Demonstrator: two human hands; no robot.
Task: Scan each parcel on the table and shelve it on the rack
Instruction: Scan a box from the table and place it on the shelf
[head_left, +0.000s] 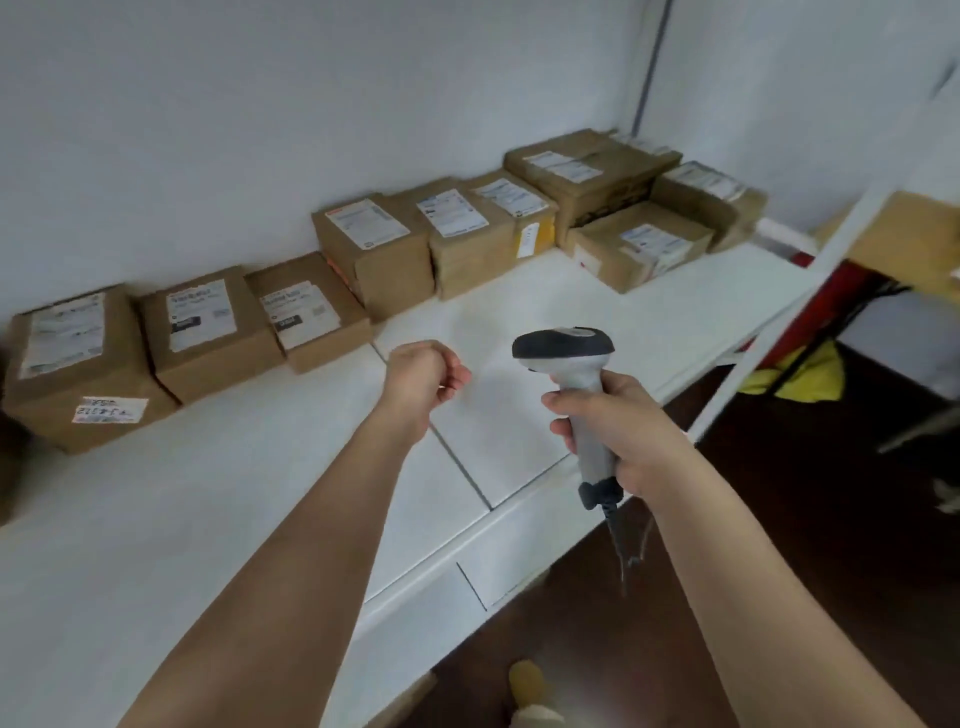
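— What have you got in your hands?

— From the head view, my right hand (621, 431) wraps the grey handle of the barcode scanner (579, 400), head up and facing the wall. My left hand (423, 376) holds nothing; its fingers are loosely curled, hovering above the white worktop (260, 493).

— And the parcels?

— A row of cardboard parcels (374, 249) sits along the wall at the back of the worktop, labels mostly up, with a small stack (587, 171) at the far right end. The rack post (779, 332) stands to my right.

— How will they handle?

— I'd judge them stiff and fairly light, being small cartons, though the weight inside is a guess. The taped card looks dry, not slippery. The squat parcel (306, 312) nearest my left hand should lift one-handed, fingers spread over the top and gripping two opposite sides, so the label stays clear for the scanner.
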